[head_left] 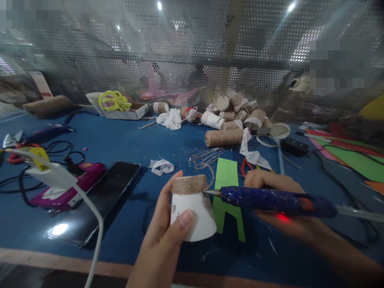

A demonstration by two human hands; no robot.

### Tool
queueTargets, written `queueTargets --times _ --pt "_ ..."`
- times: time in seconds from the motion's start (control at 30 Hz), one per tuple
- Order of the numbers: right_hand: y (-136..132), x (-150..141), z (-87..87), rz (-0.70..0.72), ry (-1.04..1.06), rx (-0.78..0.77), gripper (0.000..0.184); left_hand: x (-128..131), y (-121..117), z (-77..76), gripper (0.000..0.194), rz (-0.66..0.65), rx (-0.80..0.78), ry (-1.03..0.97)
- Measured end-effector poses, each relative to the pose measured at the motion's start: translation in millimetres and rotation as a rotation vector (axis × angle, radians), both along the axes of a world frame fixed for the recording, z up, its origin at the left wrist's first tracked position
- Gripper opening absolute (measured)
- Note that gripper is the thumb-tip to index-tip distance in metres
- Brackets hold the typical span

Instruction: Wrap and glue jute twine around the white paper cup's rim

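My left hand (168,228) grips a white paper cup (196,214), turned with its wide end down. Brown jute twine (189,185) is wound in rows around the cup's narrow upper end, and a loose strand loops off behind it to the right. In my right hand (279,188) is a dark blue hot glue gun (264,200) with a red light glowing on its underside. Its metal nozzle touches or nearly touches the cup at the lower edge of the twine. A clear glue stick (358,213) sticks out of the gun's rear.
Green paper (226,176) lies just behind the cup. A twine spool (225,137) and a pile of twine-wrapped cups (234,106) sit farther back. To the left are a black phone (120,188), a purple power strip (87,180) and a white cable (96,212). Perforated metal panels border the table's back.
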State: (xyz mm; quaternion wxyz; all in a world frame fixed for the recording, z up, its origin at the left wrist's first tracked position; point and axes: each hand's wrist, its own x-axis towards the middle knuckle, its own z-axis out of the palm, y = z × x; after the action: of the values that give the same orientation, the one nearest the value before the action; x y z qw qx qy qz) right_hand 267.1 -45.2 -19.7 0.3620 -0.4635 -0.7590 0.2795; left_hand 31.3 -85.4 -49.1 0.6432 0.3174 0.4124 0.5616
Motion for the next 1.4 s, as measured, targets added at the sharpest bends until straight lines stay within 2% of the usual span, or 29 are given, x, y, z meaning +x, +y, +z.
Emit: queueTargets --times 0.3,0.47,0.73,0.83,0.93,1.0,1.1,1.2,1.3,1.4 --pt "-1.6 -0.7 1.8 0.033 0.025 0.019 0.03 6.2 -4.4 4.2 0.073 0.071 0.021 0.061" --pt "-1.2 -0.8 3.1 0.033 0.005 0.039 0.028 8.4 -5.6 6.5 0.074 0.081 0.054 0.104" --pt "1.3 -0.8 -0.2 0.085 0.064 0.096 0.025 12.3 -5.0 5.1 0.081 0.166 0.052 0.241" --pt "4.5 1.7 2.3 0.093 0.094 0.097 0.025 10.4 -3.1 4.1 0.077 0.184 0.085 0.156" --pt "10.2 8.1 3.5 0.023 0.093 0.143 0.022 3.3 2.6 -1.1 0.077 0.149 0.137 -0.03" --pt "14.7 13.5 1.5 -0.055 -0.005 0.187 0.016 -3.1 8.0 -6.5 0.081 0.1 0.156 -0.137" --pt "20.3 20.0 -5.5 -0.117 -0.292 0.25 0.007 -10.6 15.1 -13.0 0.089 0.002 0.181 -0.151" --pt "23.4 21.5 -12.5 -0.129 -0.49 0.292 0.001 -12.3 19.1 -15.7 0.087 -0.003 0.179 -0.16" --pt "24.7 18.6 -15.3 -0.185 -0.582 0.241 0.004 -10.3 20.1 -16.9 0.089 0.017 0.169 -0.199" --pt "24.7 14.8 -16.2 -0.227 -0.651 0.151 0.016 -8.1 18.4 -16.7 0.094 0.007 0.167 -0.224"
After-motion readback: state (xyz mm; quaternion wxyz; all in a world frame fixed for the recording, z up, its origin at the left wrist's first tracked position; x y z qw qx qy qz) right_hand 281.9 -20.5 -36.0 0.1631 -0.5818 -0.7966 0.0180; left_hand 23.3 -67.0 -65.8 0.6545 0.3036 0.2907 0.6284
